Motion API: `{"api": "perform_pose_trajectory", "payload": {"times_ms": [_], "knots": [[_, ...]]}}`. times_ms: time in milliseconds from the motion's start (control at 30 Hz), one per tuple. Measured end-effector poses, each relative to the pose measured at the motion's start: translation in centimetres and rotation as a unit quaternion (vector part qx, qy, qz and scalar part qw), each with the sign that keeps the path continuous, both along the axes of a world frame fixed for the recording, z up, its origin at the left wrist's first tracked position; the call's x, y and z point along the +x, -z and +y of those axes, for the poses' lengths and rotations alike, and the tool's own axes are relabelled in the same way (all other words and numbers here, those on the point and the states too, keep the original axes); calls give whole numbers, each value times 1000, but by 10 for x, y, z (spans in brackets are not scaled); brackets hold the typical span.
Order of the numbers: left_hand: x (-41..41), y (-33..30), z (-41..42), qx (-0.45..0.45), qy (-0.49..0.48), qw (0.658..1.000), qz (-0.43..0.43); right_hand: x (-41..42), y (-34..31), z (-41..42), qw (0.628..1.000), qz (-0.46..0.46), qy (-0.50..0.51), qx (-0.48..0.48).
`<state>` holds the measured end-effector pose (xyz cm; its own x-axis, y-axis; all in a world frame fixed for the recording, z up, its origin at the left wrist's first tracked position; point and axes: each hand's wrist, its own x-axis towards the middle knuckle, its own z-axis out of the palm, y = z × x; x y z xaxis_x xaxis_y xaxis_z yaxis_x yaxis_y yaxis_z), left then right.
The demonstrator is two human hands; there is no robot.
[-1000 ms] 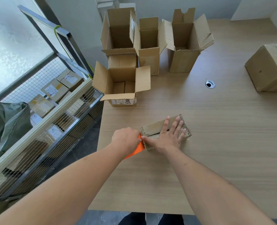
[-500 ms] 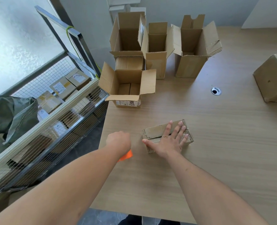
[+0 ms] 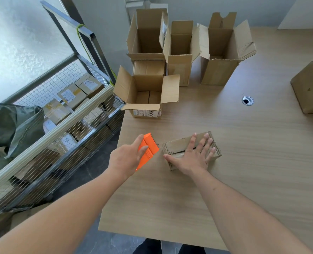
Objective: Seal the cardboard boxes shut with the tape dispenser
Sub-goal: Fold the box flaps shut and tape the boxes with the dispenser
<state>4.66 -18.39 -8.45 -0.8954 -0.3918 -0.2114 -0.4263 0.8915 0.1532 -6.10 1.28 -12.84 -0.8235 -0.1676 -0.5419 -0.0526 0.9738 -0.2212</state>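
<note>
A small flat cardboard box (image 3: pixel 176 146) lies on the wooden table (image 3: pixel 243 162), clear tape along its top. My right hand (image 3: pixel 192 158) presses flat on it with fingers spread. My left hand (image 3: pixel 127 159) grips an orange tape dispenser (image 3: pixel 148 148) just left of the box, a little apart from its left end. The dispenser's lower part is hidden behind my hand.
Several open empty boxes (image 3: pixel 148 94) stand at the table's far left. A closed taped box (image 3: pixel 311 87) sits at the right edge. A cable hole (image 3: pixel 247 100) is in the tabletop. Left of the table stands a wire cart (image 3: pixel 60 129) with parcels.
My left hand pulled the orange dispenser away from the box's left end, then raised and turned it so its face shows. My right hand stayed pressed on the box.
</note>
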Motion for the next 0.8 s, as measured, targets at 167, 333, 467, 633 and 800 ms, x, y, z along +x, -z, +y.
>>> {"api": "perform_pose_trajectory", "payload": {"times_ms": [167, 333, 467, 633, 800], "knots": [[11, 27, -2, 95, -49, 990, 91, -2, 1, 9, 999, 10, -42, -11], [20, 56, 11, 131, -77, 986, 72, -1, 1, 19, 992, 19, -124, -4], [25, 78, 25, 150, -58, 986, 50, 15, 4, 25, 980, 57, -190, -5], [22, 87, 35, 129, -36, 991, 21, 34, 14, 39, 965, 85, -244, 41], [20, 76, 42, 40, -52, 998, 15, 31, 17, 46, 960, 83, -265, 24]]}}
